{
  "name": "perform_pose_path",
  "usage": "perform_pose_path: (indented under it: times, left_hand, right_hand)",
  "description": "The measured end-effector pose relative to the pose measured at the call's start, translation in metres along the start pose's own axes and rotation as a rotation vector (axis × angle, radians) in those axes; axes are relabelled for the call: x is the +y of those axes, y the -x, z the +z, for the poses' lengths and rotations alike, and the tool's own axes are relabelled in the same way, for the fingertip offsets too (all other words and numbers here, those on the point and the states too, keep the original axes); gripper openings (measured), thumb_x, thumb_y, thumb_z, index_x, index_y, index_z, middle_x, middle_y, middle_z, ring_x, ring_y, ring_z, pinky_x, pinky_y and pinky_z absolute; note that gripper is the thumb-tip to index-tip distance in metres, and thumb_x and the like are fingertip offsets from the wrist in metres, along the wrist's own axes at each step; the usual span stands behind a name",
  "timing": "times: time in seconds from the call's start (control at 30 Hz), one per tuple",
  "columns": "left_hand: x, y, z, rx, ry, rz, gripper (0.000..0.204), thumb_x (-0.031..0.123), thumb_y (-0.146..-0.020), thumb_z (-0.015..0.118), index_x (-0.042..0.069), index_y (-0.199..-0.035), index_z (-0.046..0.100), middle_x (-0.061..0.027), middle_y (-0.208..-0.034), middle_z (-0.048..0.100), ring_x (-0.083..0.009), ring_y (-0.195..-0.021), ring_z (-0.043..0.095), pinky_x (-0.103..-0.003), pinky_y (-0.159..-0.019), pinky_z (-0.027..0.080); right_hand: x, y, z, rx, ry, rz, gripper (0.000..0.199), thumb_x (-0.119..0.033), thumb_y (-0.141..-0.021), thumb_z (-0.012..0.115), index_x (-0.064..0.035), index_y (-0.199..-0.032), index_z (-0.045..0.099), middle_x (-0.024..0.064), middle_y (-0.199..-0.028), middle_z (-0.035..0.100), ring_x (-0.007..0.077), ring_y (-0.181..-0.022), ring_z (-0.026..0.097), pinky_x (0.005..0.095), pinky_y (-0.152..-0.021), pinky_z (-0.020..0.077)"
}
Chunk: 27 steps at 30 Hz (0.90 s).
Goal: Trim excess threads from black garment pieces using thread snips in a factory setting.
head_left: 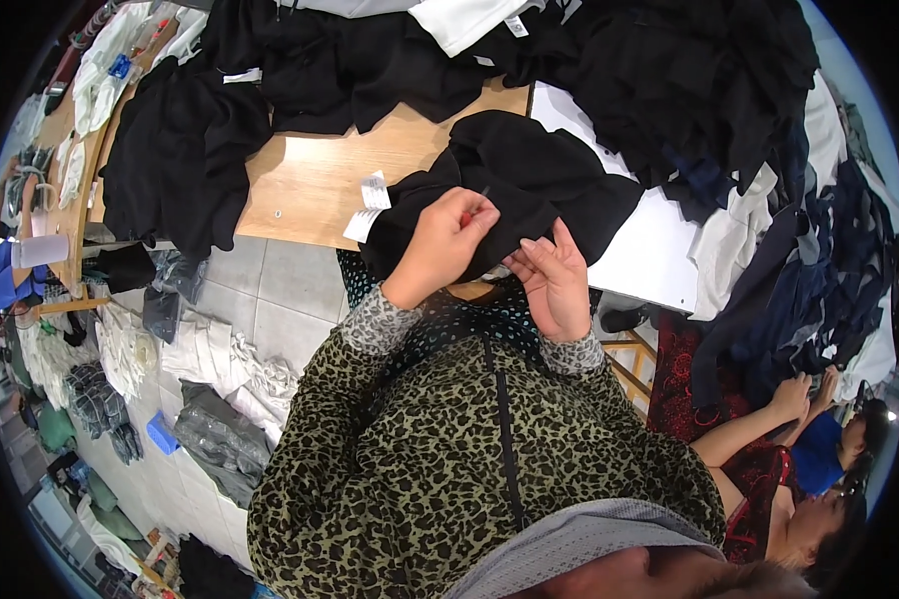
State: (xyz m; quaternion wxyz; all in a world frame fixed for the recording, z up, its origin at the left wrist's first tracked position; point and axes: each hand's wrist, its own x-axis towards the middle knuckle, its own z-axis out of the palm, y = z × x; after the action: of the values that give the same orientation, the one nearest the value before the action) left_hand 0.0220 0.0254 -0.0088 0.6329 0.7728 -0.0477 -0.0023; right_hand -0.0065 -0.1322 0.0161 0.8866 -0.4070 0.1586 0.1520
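Observation:
A black garment (529, 165) lies bunched over the near edge of the table, with white labels (373, 192) sticking out at its left. Over its middle is my left hand (448, 240), thumb and fingers pinched together. A small dark tip shows above that pinch, but I cannot make out what it belongs to. My right hand (554, 278) is at the garment's near edge, palm turned up. Its thumb and curled fingers close on the cloth there, while the forefinger points away from me.
Black garments (185, 150) are heaped at the table's left, and a larger dark pile (689, 80) covers the far right. The wooden tabletop (310, 180) meets a white board (649, 250). Plastic-wrapped bundles (220, 439) lie on the tiled floor. Co-workers (769, 469) sit close on my right.

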Motion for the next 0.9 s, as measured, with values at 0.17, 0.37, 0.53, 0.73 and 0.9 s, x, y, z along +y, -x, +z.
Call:
perform_pose_path:
  times: [0.17, 0.37, 0.53, 0.73, 0.9]
  left_hand:
    - [-0.001, 0.003, -0.016, -0.030, 0.210, -0.278, 0.019, 0.014, -0.084, 0.064, -0.003, -0.092, 0.059, 0.0009, -0.073, 0.054, -0.0038, -0.067, 0.046, -0.020, -0.061, 0.041]
    - [0.020, 0.017, -0.029, -0.122, -0.056, -0.082, 0.033, 0.014, -0.079, 0.068, 0.000, -0.107, 0.057, -0.0064, -0.076, 0.058, -0.0133, -0.066, 0.054, -0.024, -0.063, 0.045]
    - [0.019, 0.028, -0.023, -0.134, -0.180, 0.007, 0.034, 0.014, -0.079, 0.068, 0.003, -0.105, 0.049, -0.0115, -0.076, 0.061, -0.0215, -0.066, 0.061, -0.029, -0.060, 0.047]
    - [0.017, 0.026, -0.021, -0.181, -0.150, -0.024, 0.032, 0.013, -0.080, 0.067, 0.004, -0.103, 0.045, -0.0120, -0.077, 0.062, -0.0241, -0.070, 0.064, -0.030, -0.061, 0.048]
    - [0.023, 0.025, -0.022, -0.199, -0.129, -0.029, 0.032, 0.012, -0.081, 0.067, 0.003, -0.103, 0.045, -0.0122, -0.079, 0.062, -0.0236, -0.072, 0.064, -0.030, -0.063, 0.049]
  right_hand:
    - [0.003, -0.005, -0.010, 0.013, -0.052, 0.034, 0.046, 0.000, -0.086, 0.054, -0.0035, -0.127, 0.035, 0.0007, -0.087, 0.060, 0.0109, -0.079, 0.059, 0.0312, -0.081, 0.0490]
    - [0.004, -0.007, -0.011, -0.031, -0.038, 0.015, 0.045, 0.000, -0.086, 0.054, -0.0037, -0.127, 0.036, 0.0009, -0.086, 0.060, 0.0114, -0.081, 0.059, 0.0302, -0.081, 0.0484]
    - [0.002, -0.005, -0.003, -0.057, 0.016, -0.021, 0.045, 0.000, -0.086, 0.053, -0.0031, -0.127, 0.036, 0.0026, -0.091, 0.062, 0.0126, -0.085, 0.059, 0.0302, -0.082, 0.0474]
    - [0.002, -0.003, -0.004, -0.088, -0.013, -0.013, 0.044, 0.000, -0.087, 0.053, -0.0026, -0.127, 0.036, 0.0038, -0.094, 0.063, 0.0129, -0.088, 0.060, 0.0301, -0.083, 0.0469]
    - [0.003, -0.004, -0.006, -0.124, -0.012, -0.022, 0.042, -0.001, -0.087, 0.053, -0.0022, -0.126, 0.037, 0.0049, -0.099, 0.063, 0.0135, -0.089, 0.060, 0.0301, -0.084, 0.0468]
